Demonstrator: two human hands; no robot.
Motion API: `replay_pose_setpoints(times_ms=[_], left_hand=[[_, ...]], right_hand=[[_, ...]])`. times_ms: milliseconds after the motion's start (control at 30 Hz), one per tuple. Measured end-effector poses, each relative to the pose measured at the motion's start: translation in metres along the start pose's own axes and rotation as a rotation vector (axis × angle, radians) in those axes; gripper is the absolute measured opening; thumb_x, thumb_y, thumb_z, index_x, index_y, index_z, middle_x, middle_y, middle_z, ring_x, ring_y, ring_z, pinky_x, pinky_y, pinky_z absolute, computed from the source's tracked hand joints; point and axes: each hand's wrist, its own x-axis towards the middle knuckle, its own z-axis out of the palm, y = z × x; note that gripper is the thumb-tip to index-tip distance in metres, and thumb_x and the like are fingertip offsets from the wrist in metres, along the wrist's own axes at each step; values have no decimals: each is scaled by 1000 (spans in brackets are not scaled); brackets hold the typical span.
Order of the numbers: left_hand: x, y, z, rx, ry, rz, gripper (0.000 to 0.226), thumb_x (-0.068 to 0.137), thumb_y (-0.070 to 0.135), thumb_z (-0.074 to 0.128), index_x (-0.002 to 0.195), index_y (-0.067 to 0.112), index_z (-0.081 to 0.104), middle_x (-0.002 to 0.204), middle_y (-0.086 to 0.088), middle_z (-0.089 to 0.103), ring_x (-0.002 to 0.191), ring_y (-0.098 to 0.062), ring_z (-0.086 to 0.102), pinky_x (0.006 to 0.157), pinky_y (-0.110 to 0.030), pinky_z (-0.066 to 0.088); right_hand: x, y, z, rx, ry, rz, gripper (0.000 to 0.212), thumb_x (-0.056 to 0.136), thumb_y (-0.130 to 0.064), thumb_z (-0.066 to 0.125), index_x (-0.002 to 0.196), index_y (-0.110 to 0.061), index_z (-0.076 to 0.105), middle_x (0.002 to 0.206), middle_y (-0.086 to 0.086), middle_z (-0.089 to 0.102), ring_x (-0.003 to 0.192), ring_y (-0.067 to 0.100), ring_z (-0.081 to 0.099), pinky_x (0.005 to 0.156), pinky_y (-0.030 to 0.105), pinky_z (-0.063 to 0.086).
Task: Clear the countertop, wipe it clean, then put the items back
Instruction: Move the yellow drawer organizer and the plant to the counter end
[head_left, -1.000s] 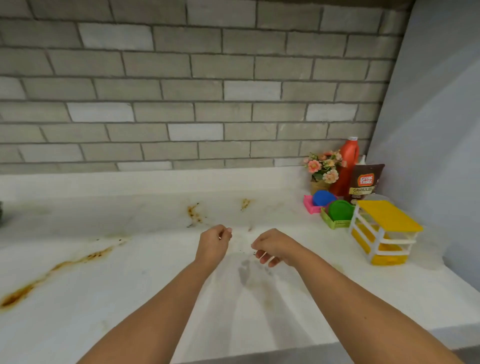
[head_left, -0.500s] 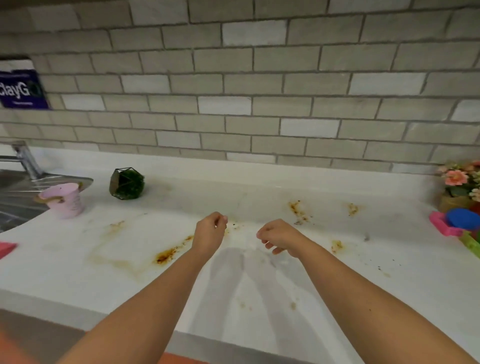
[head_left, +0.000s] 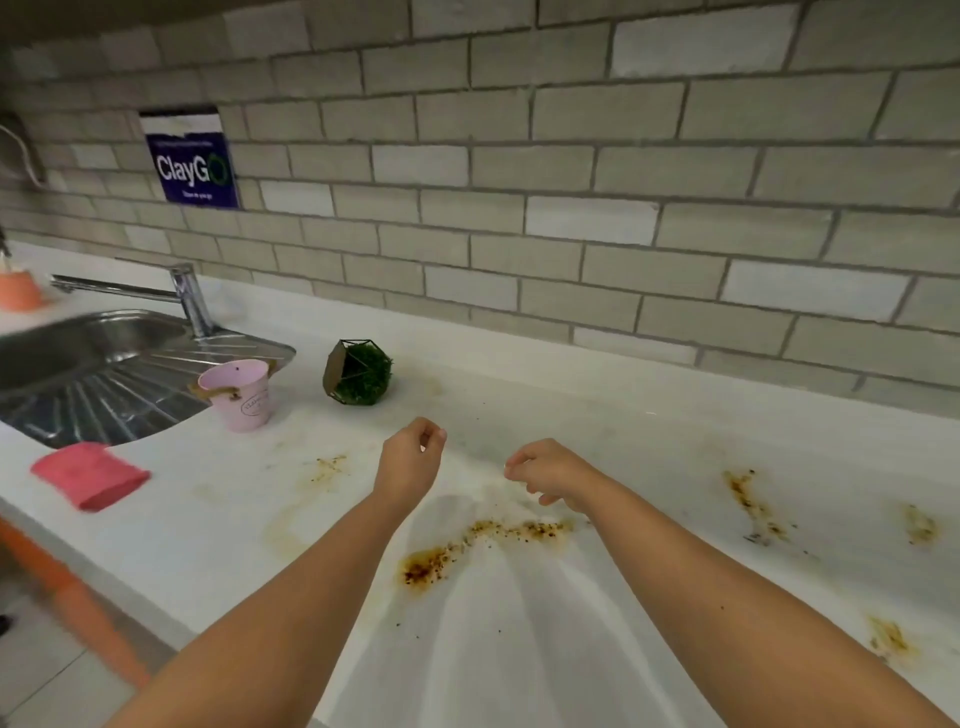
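Pink cloth lies well left of hands.

White countertop (brown-stained) bears pink pot, plant orb

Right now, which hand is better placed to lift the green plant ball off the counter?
Left, probably. The left hand is empty and nearer the green plant ball, which sits beyond it to the left; the right hand, also empty, would have to reach across.

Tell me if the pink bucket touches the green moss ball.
Apart: the head view shows bare countertop between the pink bucket and the green moss ball.
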Motion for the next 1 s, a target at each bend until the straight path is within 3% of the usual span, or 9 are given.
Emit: replay_pose_setpoints(times_ms=[200,400,533,700,800,900,1000], left_hand=[[56,-33,-27,143,29,5,16,92,16,52,97,5,63,97,-4,61,85,-14,50,75,-23,37],[132,-63,-48,348,-87,101,22,92,17,52,106,6,64,116,-13,54,99,-29,54,78,-30,40],[171,-71,-63,645,-104,190,30,92,20,49,120,14,58,133,-9,41,118,-31,38,93,-37,39],[207,-90,-75,898,-167,265,50,88,23,55,136,22,41,151,-10,18,138,-32,16,110,-45,24],[223,-98,-76,1003,-239,273,57,88,36,54,140,28,32,152,-14,14,141,-37,6,113,-49,15],[233,-101,-73,1066,-259,305,55,89,35,54,140,30,33,149,-15,22,141,-37,9,114,-48,14],[238,-101,-69,1007,-200,352,42,92,29,49,133,25,44,137,-12,33,132,-32,27,113,-39,18]], right_hand=[[54,-33,27,-23,-31,-24,29,93,-21,55,119,-11,59,109,2,50,99,20,50,78,29,45],[98,-60,52,45,45,13,29,91,-19,56,118,-9,59,104,6,52,91,21,52,60,24,43],[122,-77,64,79,106,41,30,91,-19,58,119,-10,59,103,6,52,90,21,51,56,22,41],[135,-82,85,117,142,92,32,90,-23,58,121,-13,58,109,5,49,97,21,52,63,23,46],[137,-80,89,122,159,126,32,90,-23,58,121,-12,57,109,6,50,96,20,51,59,21,44],[139,-80,85,141,185,136,31,90,-25,59,119,-13,58,112,6,51,97,20,52,59,19,44],[139,-81,81,136,187,153,31,90,-27,59,118,-14,58,112,6,50,96,19,52,59,19,44]])
